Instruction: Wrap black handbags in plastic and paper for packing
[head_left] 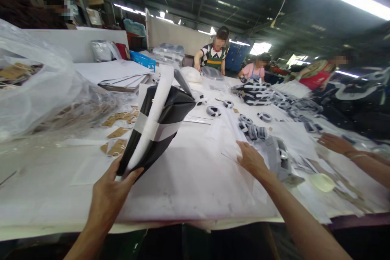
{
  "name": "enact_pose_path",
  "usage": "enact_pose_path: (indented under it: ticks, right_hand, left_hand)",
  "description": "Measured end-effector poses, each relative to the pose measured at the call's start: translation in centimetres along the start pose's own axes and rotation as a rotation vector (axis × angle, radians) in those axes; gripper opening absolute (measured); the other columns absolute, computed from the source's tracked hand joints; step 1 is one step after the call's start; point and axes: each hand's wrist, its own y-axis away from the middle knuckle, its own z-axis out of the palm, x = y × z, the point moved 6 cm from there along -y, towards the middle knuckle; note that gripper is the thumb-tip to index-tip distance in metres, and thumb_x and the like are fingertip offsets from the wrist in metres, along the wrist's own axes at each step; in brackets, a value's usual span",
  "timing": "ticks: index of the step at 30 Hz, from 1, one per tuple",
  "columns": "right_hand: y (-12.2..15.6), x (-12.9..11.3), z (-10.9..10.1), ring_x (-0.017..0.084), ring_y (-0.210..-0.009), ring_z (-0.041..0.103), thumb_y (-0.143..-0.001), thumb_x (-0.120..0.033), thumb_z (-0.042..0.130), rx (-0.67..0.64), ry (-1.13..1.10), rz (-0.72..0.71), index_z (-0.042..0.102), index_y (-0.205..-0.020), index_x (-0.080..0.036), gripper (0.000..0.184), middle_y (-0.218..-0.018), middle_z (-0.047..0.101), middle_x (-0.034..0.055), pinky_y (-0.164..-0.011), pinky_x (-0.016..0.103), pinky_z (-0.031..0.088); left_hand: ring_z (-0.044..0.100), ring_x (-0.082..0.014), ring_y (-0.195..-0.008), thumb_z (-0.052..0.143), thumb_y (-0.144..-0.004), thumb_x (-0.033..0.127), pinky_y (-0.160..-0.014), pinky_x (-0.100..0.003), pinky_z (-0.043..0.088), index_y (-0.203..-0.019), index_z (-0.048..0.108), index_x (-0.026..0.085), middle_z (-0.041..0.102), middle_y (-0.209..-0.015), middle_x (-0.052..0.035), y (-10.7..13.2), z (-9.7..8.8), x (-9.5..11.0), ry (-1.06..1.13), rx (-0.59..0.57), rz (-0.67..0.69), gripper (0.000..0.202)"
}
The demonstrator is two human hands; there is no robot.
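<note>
My left hand (111, 195) grips the near end of a black folded piece with white paper and a grey band around it (158, 124), holding it tilted up over the white table (189, 187). My right hand (251, 160) lies with fingers stretched out on a clear flat plastic bag (231, 138) in the middle of the table. Just right of that hand lies a grey-and-white folded item (278, 158).
Brown paper tags (117, 134) and a big clear bag of them (39, 97) sit at left. Rolled black-and-white bands (252, 130) and stacks (254, 93) lie further back. A co-worker's hand (335, 144) reaches in from the right; other people work at the far end.
</note>
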Motion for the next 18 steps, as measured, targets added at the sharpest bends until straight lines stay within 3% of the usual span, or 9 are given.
enact_pose_path:
  ticks: [4,6,9,12,14,15,18]
  right_hand:
    - [-1.4,0.5,-0.1,0.024,-0.090,0.065,-0.088,-0.016,0.051,-0.055,-0.030,0.089,0.072,-0.101,-0.020,0.025,-0.101,0.072,0.0090,-0.069,0.030,0.041]
    - [-1.7,0.7,-0.9,0.023,-0.085,0.066,-0.091,-0.020,0.046,-0.059,-0.042,0.110,0.073,-0.091,-0.022,0.026,-0.094,0.073,0.0072,-0.066,0.030,0.040]
    - [-1.7,0.6,-1.7,0.022,-0.093,0.066,-0.095,-0.030,0.044,-0.035,-0.129,0.095,0.072,-0.100,-0.024,0.029,-0.106,0.072,0.0063,-0.074,0.030,0.043]
    - [-1.2,0.5,-1.0,0.026,-0.108,0.063,-0.087,-0.045,0.059,-0.030,-0.252,0.070,0.068,-0.115,-0.023,0.037,-0.124,0.067,0.0090,-0.087,0.034,0.045]
    - [-0.7,0.8,0.0,0.031,-0.110,0.062,-0.075,-0.042,0.072,-0.061,-0.249,0.102,0.070,-0.109,-0.019,0.041,-0.121,0.068,0.0123,-0.090,0.038,0.045]
    - [-0.5,1.0,0.3,0.032,-0.107,0.063,-0.073,-0.038,0.072,-0.074,-0.234,0.128,0.072,-0.100,-0.018,0.033,-0.114,0.071,0.0132,-0.088,0.039,0.046]
    - [0.0,1.4,0.0,0.031,-0.098,0.066,-0.081,-0.032,0.061,-0.045,-0.219,0.182,0.072,-0.083,-0.019,0.017,-0.101,0.073,0.0125,-0.086,0.042,0.046]
  left_hand:
    - [0.071,-0.0296,-0.093,0.065,-0.069,0.059,-0.081,-0.032,0.056,-0.114,0.067,0.023,0.076,-0.100,-0.0025,-0.1,-0.1,-0.1,0.000,-0.003,-0.009,0.057]
    - [0.071,-0.0299,-0.093,0.065,-0.069,0.059,-0.081,-0.032,0.056,-0.113,0.067,0.023,0.076,-0.099,-0.0026,-0.1,0.0,-0.1,-0.002,-0.007,-0.022,0.057]
    - [0.071,-0.0300,-0.094,0.065,-0.069,0.059,-0.083,-0.033,0.056,-0.113,0.067,0.023,0.076,-0.101,-0.0029,-0.1,0.0,-0.2,0.005,-0.007,-0.012,0.057]
    - [0.071,-0.0298,-0.093,0.065,-0.069,0.060,-0.084,-0.034,0.056,-0.113,0.067,0.023,0.076,-0.102,-0.0031,0.0,0.0,-0.2,0.023,-0.013,0.014,0.057]
    - [0.071,-0.0299,-0.093,0.066,-0.069,0.060,-0.083,-0.034,0.057,-0.113,0.067,0.023,0.076,-0.102,-0.0033,0.0,0.0,-0.3,0.035,-0.009,0.013,0.057]
    - [0.071,-0.0299,-0.093,0.066,-0.069,0.059,-0.083,-0.034,0.057,-0.113,0.067,0.023,0.076,-0.101,-0.0034,0.0,0.0,-0.3,0.041,-0.004,0.009,0.058]
    - [0.072,-0.0296,-0.094,0.066,-0.070,0.057,-0.085,-0.034,0.057,-0.115,0.066,0.022,0.076,-0.102,-0.0034,0.0,0.1,-0.4,0.058,-0.007,0.004,0.057]
